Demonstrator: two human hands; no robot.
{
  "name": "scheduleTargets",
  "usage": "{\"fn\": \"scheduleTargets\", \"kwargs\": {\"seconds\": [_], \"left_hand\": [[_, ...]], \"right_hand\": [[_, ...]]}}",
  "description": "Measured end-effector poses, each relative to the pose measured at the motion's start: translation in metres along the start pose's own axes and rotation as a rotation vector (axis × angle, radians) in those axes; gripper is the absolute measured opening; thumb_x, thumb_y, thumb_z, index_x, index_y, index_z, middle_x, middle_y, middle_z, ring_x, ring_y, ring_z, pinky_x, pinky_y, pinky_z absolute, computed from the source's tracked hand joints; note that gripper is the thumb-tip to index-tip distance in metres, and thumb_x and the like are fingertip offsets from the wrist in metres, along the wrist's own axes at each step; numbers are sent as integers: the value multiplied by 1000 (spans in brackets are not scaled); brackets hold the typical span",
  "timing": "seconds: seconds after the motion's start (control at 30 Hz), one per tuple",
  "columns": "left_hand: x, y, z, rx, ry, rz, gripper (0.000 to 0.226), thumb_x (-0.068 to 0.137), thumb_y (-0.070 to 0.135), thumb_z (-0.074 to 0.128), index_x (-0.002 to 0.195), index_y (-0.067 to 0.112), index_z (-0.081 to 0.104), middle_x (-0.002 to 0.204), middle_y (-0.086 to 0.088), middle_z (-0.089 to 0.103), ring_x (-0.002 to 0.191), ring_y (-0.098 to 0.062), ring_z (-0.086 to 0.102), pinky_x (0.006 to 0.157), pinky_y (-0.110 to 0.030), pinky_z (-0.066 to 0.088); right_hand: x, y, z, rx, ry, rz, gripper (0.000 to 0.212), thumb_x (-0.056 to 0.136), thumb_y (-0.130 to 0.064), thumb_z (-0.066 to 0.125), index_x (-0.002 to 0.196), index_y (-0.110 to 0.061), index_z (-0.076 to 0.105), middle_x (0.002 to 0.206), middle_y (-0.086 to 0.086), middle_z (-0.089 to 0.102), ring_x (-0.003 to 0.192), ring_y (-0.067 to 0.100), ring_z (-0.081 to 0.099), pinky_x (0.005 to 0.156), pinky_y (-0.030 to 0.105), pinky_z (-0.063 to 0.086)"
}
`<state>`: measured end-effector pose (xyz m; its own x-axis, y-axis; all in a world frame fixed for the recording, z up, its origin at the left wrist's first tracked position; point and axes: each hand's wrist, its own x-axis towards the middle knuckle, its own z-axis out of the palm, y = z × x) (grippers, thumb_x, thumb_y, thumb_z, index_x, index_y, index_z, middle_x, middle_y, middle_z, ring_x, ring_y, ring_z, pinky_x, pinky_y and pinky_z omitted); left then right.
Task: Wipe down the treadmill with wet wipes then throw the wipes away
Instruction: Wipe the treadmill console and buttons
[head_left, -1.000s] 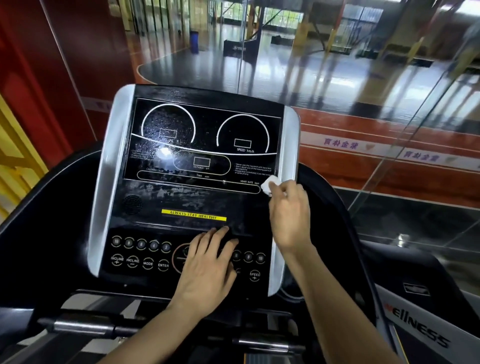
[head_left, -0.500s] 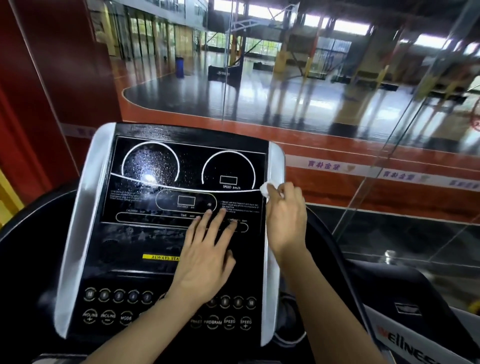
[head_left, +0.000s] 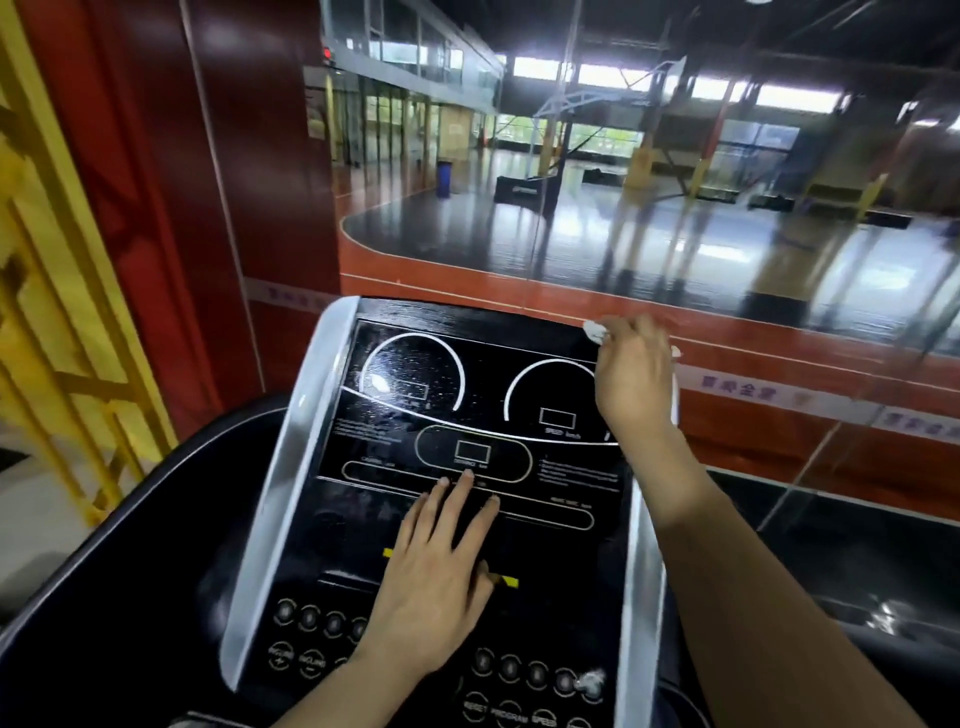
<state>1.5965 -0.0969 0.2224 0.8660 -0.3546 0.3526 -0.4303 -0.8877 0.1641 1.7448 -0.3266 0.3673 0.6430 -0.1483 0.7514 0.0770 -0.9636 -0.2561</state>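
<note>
We're holding the wet wipe bunched at the far right corner of the treadmill console, right hand pinching it, looks like, though it's a bit blurry. Left hand is lying flat, fingers spread, on the panel. We're mid-wipe; next we're probably dragging left along the far edge.

One head-worn wide-angle camera looks forward and down, close above the treadmill console, with a glass-walled sports court beyond.
</note>
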Motion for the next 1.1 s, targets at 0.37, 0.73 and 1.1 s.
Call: {"fn": "scheduleTargets", "kwargs": {"seconds": [0.37, 0.73, 1.1], "left_hand": [[-59, -67, -15, 25, -10, -272, 67, 87, 39, 50, 152, 27, 40, 165, -8, 26, 152, -32, 22, 121, -45, 13], [-105, -121, -5, 32, -21, -364, 75, 94, 42, 40, 162, 30, 11, 170, 0, -5, 156, -28, -7, 124, -40, 15], [-117, -136, -10, 17, 1, -239, 71, 92, 36, 47, 158, 16, 30, 170, -7, 5, 156, -30, 4, 123, -38, 13]], "right_hand": [[8, -141, 57, 194, -133, -283, 34, 88, 3, 58, 118, -8, 70, 103, 17, 64, 98, 38, 56, 80, 44, 52], [-7, -241, 84, 130, -259, -478, 27, 91, -4, 55, 114, -6, 70, 108, 15, 60, 104, 35, 51, 86, 40, 43], [-101, -258, 77, 85, -268, -410, 37, 90, -5, 64, 126, -9, 58, 104, 9, 63, 96, 27, 57, 84, 36, 48]]}}
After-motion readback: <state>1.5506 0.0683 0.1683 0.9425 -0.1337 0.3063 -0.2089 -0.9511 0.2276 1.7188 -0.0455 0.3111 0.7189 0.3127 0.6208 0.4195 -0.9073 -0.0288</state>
